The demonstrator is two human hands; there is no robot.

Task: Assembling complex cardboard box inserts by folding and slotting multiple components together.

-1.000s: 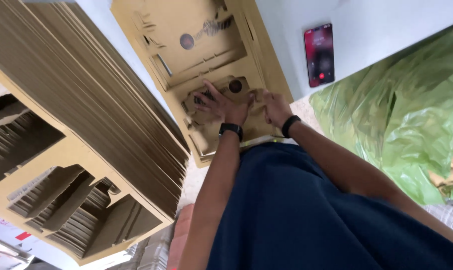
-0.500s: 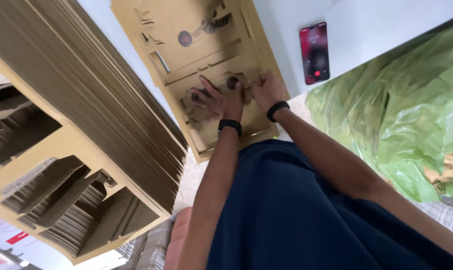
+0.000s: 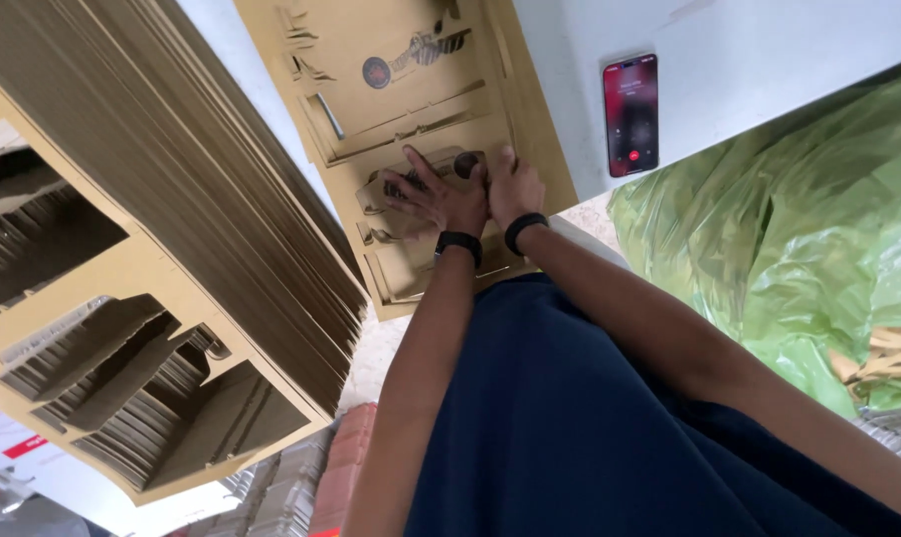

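A flat die-cut sheet of brown cardboard (image 3: 391,60) lies on a white table, with slots, tabs and a small round dark print. My left hand (image 3: 433,196) presses flat on a small cardboard flap (image 3: 381,189) near the sheet's lower part, fingers spread. Right beside it, my right hand (image 3: 513,186) presses on the same area, fingers together. Each wrist wears a black band. Neither hand grips anything.
A tall stack of cut cardboard sheets (image 3: 142,229) fills the left side. A phone (image 3: 630,114) with a lit red screen lies on the white table (image 3: 749,70) to the right. A green plastic bag (image 3: 799,239) bulges at the right edge.
Both hands have slid up the sheet and closer together, pressing down on the flap. The view has shifted slightly.
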